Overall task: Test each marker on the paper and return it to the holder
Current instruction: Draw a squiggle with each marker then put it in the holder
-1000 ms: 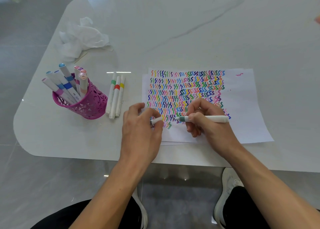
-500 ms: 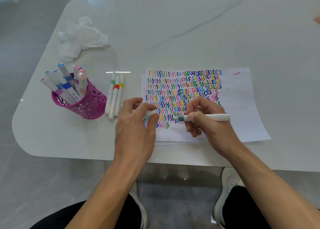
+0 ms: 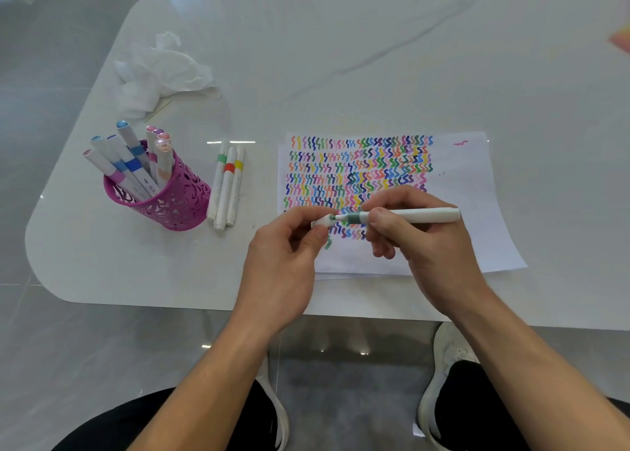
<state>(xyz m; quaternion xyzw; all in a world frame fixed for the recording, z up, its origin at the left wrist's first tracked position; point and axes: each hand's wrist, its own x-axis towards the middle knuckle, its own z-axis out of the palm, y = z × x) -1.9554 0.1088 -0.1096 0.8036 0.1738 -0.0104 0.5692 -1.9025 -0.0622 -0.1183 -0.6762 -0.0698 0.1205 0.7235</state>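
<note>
While small print is showing on the barrels of the markers [image 3: 133, 164] standing in the pink holder [image 3: 177, 201] at the left of the frame, it is too small to read. The right hand [image 3: 419, 246] is gripping a white marker with a green band [image 3: 409, 216] just right of centre, thumb and curled fingers wrapping its barrel. Its long axis is lying nearly level across the frame, nib pointing left, over the lower rows of coloured squiggles on the paper [image 3: 477, 194]. The left hand [image 3: 286, 259] is pinching the white cap [image 3: 322, 221] between thumb and fingertips, its mouth meeting the nib. Three markers [image 3: 226, 188] banded green, red and yellow are lying side by side on the desk [image 3: 341, 41] between holder and paper, running up the frame. A crumpled tissue [image 3: 160, 72] is sitting at upper left.
</note>
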